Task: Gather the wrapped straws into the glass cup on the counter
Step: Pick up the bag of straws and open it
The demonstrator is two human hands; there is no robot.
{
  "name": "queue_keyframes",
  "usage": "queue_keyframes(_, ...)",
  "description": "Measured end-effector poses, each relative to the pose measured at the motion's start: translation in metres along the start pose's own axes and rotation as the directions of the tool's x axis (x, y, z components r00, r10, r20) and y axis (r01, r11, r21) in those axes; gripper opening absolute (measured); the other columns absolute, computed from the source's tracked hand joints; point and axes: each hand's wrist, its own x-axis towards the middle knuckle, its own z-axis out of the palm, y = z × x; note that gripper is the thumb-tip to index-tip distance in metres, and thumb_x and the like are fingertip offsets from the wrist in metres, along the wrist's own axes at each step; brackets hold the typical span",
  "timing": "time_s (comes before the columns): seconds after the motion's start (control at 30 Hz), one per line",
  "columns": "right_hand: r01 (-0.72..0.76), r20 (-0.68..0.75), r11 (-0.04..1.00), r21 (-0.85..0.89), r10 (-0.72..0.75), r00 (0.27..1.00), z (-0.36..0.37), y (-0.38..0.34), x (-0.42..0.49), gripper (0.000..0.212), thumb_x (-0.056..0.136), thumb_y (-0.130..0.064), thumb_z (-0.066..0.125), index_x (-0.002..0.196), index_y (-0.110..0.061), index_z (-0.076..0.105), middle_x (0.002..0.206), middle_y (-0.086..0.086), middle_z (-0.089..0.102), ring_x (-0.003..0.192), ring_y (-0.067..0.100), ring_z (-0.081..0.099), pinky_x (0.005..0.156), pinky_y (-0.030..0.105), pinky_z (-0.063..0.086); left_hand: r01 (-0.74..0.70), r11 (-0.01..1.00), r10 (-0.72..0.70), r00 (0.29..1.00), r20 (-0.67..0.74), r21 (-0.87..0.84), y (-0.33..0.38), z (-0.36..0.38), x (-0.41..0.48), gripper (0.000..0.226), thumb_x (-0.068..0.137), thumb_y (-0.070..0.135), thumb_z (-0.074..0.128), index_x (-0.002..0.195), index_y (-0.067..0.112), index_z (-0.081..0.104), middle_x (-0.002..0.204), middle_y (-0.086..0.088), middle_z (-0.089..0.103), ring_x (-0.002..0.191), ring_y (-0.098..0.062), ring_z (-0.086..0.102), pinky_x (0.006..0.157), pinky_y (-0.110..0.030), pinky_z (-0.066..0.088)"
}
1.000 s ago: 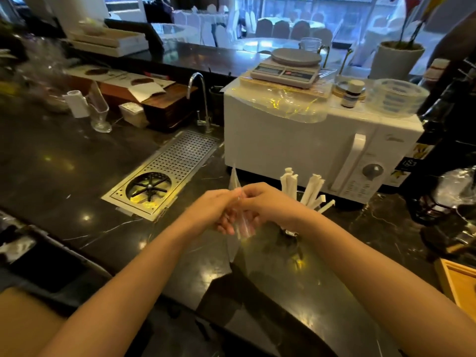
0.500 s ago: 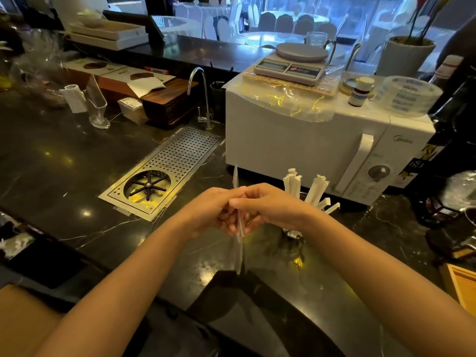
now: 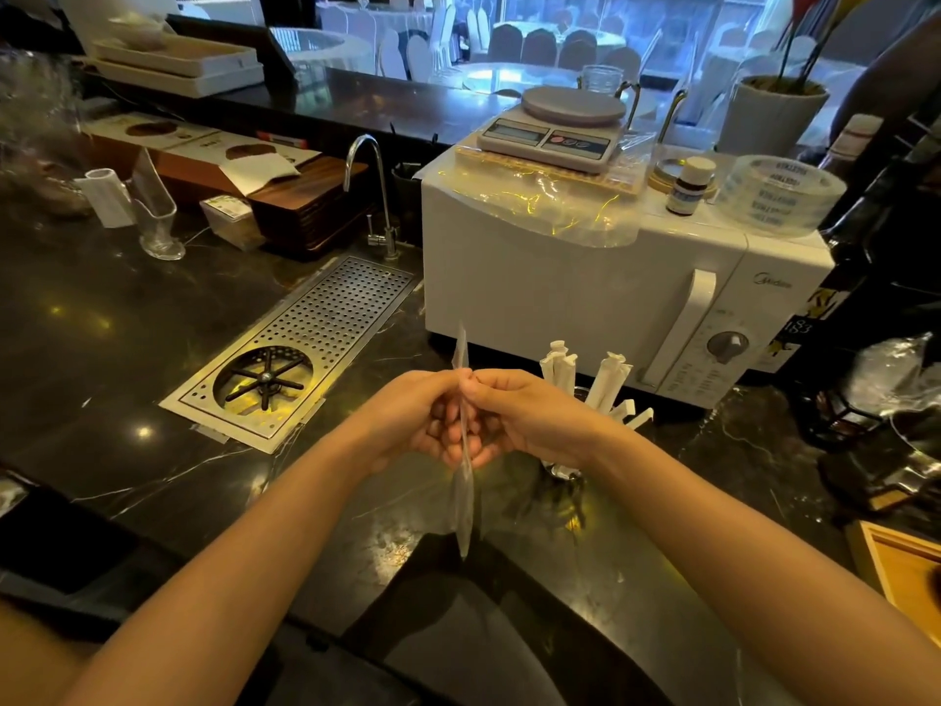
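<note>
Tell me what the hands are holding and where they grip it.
Both hands, left and right, pinch one thin clear wrapper near its upper part; its lower length hangs free.

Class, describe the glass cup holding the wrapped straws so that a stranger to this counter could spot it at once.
Find the white microwave on the dark counter. Just before its door handle stands the glass cup, mostly hidden behind the right hand. Unlike the empty glass at far left, it has wrapped straws fanning out of it.
</note>
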Motion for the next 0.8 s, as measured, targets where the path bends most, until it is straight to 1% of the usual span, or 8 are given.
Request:
queue_keyframes(0.13,-0.008,-0.025,1.0,-0.017,0.007,1.0,-0.003,0.001,0.0,0.025,0.097,-0.022,0.036,0.088,-0.007,0.054,0.073,0.008,0.06,0.057,0.01,0.061,0.054,0.018,0.055,0.008,1.0,-0.008,1.0,0.027,0.005,0.001,0.001,0.005,0.047,0.094,0.036,0.035,0.07,0.006,0.061,0.059,-0.012,0.06,0.046,-0.015,0.058,0.046,-0.021,0.052)
queue_keyframes(0.23,0.016,-0.061,0.998,-0.065,-0.02,0.998,-0.003,0.001,-0.001,0.024,0.097,-0.019,0.038,0.09,-0.005,0.056,0.071,0.009,0.058,0.055,0.01,0.059,0.052,0.018,0.054,0.006,0.999,-0.007,0.999,0.039,0.037,0.0,0.002,0.008,0.046,0.093,0.039,0.036,0.07,0.01,0.063,0.057,-0.009,0.062,0.051,-0.019,0.059,0.051,-0.025,0.052)
queue_keyframes(0.33,0.037,-0.127,0.996,-0.086,-0.047,0.991,-0.003,0.002,0.0,0.025,0.096,-0.016,0.038,0.082,-0.004,0.056,0.069,0.011,0.056,0.053,0.01,0.057,0.051,0.016,0.052,-0.001,0.999,0.0,1.0,0.03,0.035,0.0,0.004,0.01,0.045,0.095,0.033,0.033,0.07,0.01,0.061,0.056,-0.007,0.062,0.054,-0.021,0.059,0.054,-0.027,0.053)
queue_keyframes(0.4,0.054,-0.14,0.997,-0.047,-0.06,0.988,-0.003,0.003,0.001,0.024,0.095,-0.014,0.039,0.081,-0.004,0.056,0.07,0.014,0.054,0.053,0.013,0.055,0.05,0.017,0.051,-0.02,0.999,0.019,1.0,0.014,0.03,0.0,0.005,0.01,0.043,0.096,0.03,0.032,0.07,0.009,0.058,0.055,-0.006,0.06,0.054,-0.018,0.058,0.053,-0.024,0.053)
queue_keyframes(0.53,0.064,-0.186,0.998,-0.004,-0.064,0.98,-0.004,0.006,0.004,0.027,0.093,-0.013,0.041,0.07,-0.007,0.054,0.066,0.012,0.054,0.049,0.013,0.054,0.045,0.018,0.049,-0.05,0.999,0.05,0.999,-0.002,-0.002,-0.001,0.008,0.008,0.034,0.096,0.026,0.033,0.077,0.008,0.056,0.065,-0.011,0.054,0.051,-0.011,0.058,0.052,-0.019,0.051)
queue_keyframes(0.63,0.047,-0.151,0.998,-0.052,-0.054,0.987,-0.006,0.007,0.006,0.024,0.092,-0.023,0.049,0.072,-0.01,0.056,0.067,0.01,0.059,0.048,0.013,0.057,0.043,0.019,0.049,-0.056,0.998,0.057,0.998,-0.02,0.018,-0.004,0.008,0.007,0.031,0.095,0.024,0.035,0.085,0.006,0.057,0.075,-0.018,0.052,0.062,-0.02,0.056,0.054,-0.021,0.051)
queue_keyframes(0.7,0.039,-0.107,0.994,-0.104,-0.051,0.993,-0.008,0.006,0.007,0.024,0.09,-0.028,0.053,0.079,-0.008,0.061,0.07,0.009,0.062,0.05,0.011,0.059,0.044,0.018,0.049,-0.062,0.997,0.062,0.998,-0.005,0.044,-0.005,0.008,0.007,0.03,0.094,0.022,0.036,0.082,0.008,0.06,0.078,-0.02,0.054,0.07,-0.03,0.053,0.059,-0.026,0.05)
queue_keyframes(0.8,0.047,-0.039,0.993,-0.109,-0.052,0.998,-0.013,0.004,0.007,0.023,0.09,-0.023,0.052,0.078,-0.009,0.065,0.069,0.005,0.065,0.049,0.007,0.057,0.044,0.015,0.049,-0.058,0.998,0.057,0.998,0.032,0.033,-0.005,0.006,0.007,0.028,0.093,0.022,0.039,0.081,0.008,0.06,0.07,-0.015,0.053,0.063,-0.024,0.052,0.054,-0.022,0.049)
